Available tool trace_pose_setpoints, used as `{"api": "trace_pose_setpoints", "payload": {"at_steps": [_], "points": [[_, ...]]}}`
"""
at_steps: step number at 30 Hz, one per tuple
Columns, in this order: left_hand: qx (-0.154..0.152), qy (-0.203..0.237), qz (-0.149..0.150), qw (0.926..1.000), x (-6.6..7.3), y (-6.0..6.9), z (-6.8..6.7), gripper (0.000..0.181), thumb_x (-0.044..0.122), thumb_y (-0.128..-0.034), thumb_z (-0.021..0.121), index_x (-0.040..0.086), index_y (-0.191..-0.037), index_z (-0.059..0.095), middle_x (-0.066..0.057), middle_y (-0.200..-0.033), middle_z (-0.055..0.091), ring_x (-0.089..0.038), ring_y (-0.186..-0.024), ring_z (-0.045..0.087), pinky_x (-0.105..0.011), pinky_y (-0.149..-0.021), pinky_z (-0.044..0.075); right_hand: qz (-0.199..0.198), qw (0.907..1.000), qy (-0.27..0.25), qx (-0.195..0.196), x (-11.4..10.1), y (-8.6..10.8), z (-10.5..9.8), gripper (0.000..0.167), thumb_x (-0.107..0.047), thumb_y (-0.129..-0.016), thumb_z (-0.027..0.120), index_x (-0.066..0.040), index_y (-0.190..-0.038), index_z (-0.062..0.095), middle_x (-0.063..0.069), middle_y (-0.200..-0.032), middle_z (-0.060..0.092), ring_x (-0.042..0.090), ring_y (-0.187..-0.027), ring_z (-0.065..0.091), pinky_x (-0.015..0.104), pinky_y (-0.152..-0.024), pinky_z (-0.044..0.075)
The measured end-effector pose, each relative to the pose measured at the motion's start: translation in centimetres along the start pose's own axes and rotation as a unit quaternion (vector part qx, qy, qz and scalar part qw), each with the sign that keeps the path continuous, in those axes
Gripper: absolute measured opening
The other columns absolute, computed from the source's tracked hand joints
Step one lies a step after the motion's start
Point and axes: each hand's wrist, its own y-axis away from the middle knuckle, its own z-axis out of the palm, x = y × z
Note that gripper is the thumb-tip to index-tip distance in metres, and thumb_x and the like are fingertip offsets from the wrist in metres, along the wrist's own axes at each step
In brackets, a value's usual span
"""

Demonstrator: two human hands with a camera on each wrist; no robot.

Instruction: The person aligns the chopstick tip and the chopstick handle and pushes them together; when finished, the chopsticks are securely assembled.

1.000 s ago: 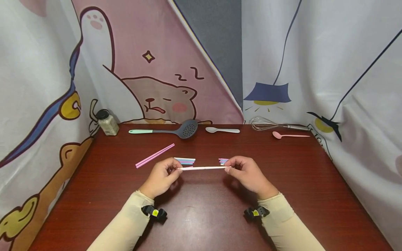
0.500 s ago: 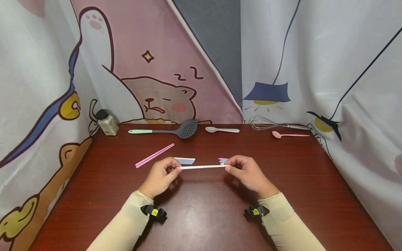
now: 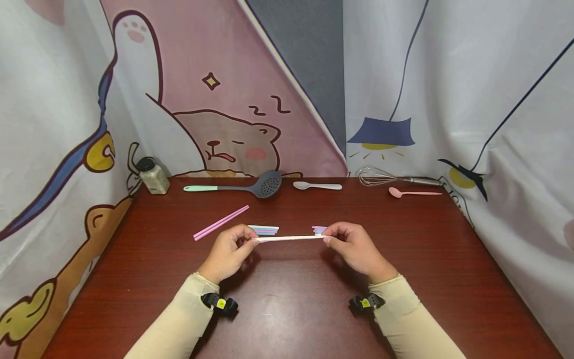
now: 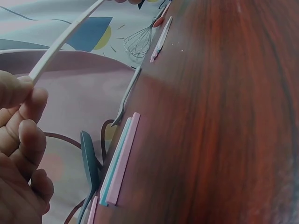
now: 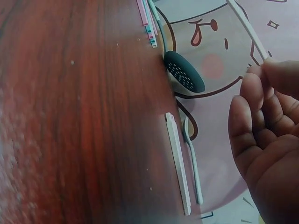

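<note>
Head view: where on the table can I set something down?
Bare table lies between the left sleeve and right sleeve, on the near side of the held white stick, and right of the right hand, nearer than the pink spoon. It's crowded beyond the stick, where coloured sticks lie, and along the back, with skimmer, grey spoon and whisk.

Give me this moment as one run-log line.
left hand: pinches one end of pale stick; right hand: pinches opposite end; pale stick: raised above table; pink sticks: on table

Clear black-lidded jar (image 3: 154,179) at 10 o'clock; mint-handled grey perforated skimmer (image 3: 259,188), 11; pale-grey spoon (image 3: 317,186), 1; silver wire whisk (image 3: 399,180) + pink spoon (image 3: 403,193), 2.
</note>
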Motion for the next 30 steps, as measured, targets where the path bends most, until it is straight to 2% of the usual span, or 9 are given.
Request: {"api": "trace_pose_setpoints", "payload": {"at_steps": [5,12,19,30], "points": [[-0.003,0.003,0.014,0.9999,0.13,0.03,0.22,0.009,0.001,-0.0954,0.073,0.008,-0.091,0.07,-0.002,-0.077,0.064,-0.007,-0.06,0.052,-0.024,-0.053,0.044,-0.008,0.9999,-0.003,0.013,-0.08,0.1,0.17,0.006,0.004,-0.094,0.071,-0.001,-0.094,0.073,0.005,-0.081,0.068,0.009,-0.073,0.057,0.024,-0.065,0.048],[0.001,0.004,0.019,0.9998,0.03,0.07,0.22,0.01,0.001,-0.0957,0.072,0.009,-0.09,0.07,-0.001,-0.078,0.064,-0.006,-0.062,0.051,-0.024,-0.054,0.045,-0.004,0.9996,-0.016,0.021,-0.19,0.1,0.62,0.009,0.005,-0.093,0.072,-0.005,-0.091,0.073,0.002,-0.079,0.067,0.007,-0.065,0.055,0.025,-0.057,0.048],[0.004,0.001,0.029,0.9996,-0.13,0.14,0.02,0.012,-0.002,-0.0952,0.071,0.008,-0.09,0.069,-0.001,-0.08,0.065,-0.008,-0.073,0.055,-0.023,-0.066,0.048,-0.018,0.9996,-0.012,0.019,-0.2,0.14,0.91,0.009,0.004,-0.094,0.072,-0.004,-0.092,0.074,0.005,-0.081,0.069,0.007,-0.067,0.056,0.025,-0.058,0.048],[0.017,-0.005,0.027,0.9995,-0.14,0.18,0.4,0.012,-0.002,-0.0949,0.071,0.008,-0.09,0.069,0.0,-0.079,0.065,-0.006,-0.071,0.054,-0.023,-0.065,0.047,-0.01,0.9997,-0.007,0.022,-0.49,0.22,0.99,0.01,0.003,-0.093,0.072,-0.006,-0.09,0.073,0.001,-0.079,0.068,0.008,-0.067,0.057,0.025,-0.059,0.048]]}}
